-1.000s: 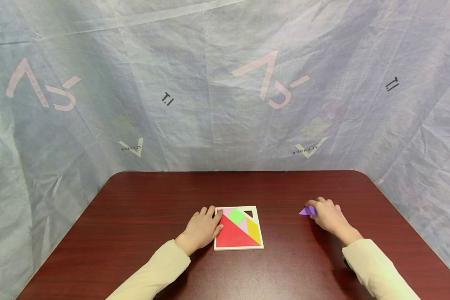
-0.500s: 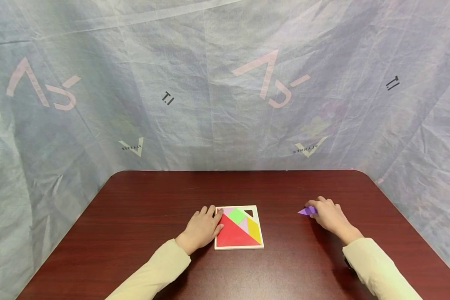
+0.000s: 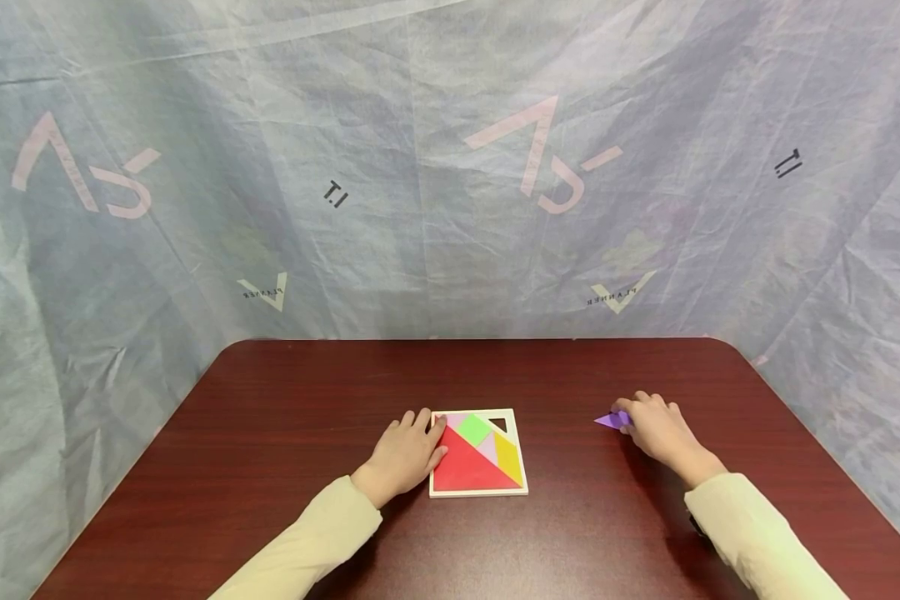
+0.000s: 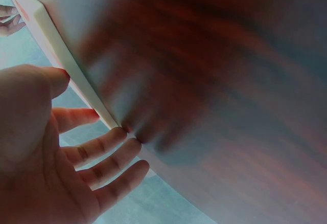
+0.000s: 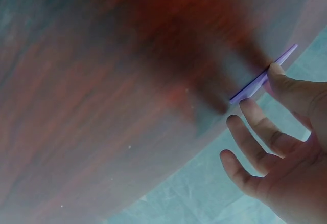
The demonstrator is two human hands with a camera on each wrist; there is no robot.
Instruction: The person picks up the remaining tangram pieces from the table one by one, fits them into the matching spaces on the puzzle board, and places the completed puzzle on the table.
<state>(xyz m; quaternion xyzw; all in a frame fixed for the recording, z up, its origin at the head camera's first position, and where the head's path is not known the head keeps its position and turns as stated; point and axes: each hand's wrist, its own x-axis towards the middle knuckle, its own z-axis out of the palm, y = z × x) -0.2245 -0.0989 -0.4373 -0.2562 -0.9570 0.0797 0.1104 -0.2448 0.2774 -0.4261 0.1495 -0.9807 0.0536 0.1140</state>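
A white square tangram tray (image 3: 480, 493) lies on the table with a large red area (image 3: 465, 467), a green square (image 3: 474, 430), a yellow parallelogram (image 3: 508, 461) and pink pieces (image 3: 489, 448) in it. Its upper right corner shows bare white around a dark triangular opening (image 3: 498, 424). My left hand (image 3: 401, 456) rests at the tray's left edge, thumb and index finger on top, the fingers loosely spread. To the right of the tray, my right hand (image 3: 660, 429) pinches a purple triangle piece (image 3: 611, 420) by thumb and fingers, at the tabletop; the hand partly covers the piece.
The dark red wooden table (image 3: 330, 383) has rounded far corners. A grey fabric curtain (image 3: 420, 208) with printed letters hangs behind it and along both sides.
The purple triangle piece has turned slightly in my right hand, its pointed tip shifting a little away from me. My left hand and the tray have stayed in place.
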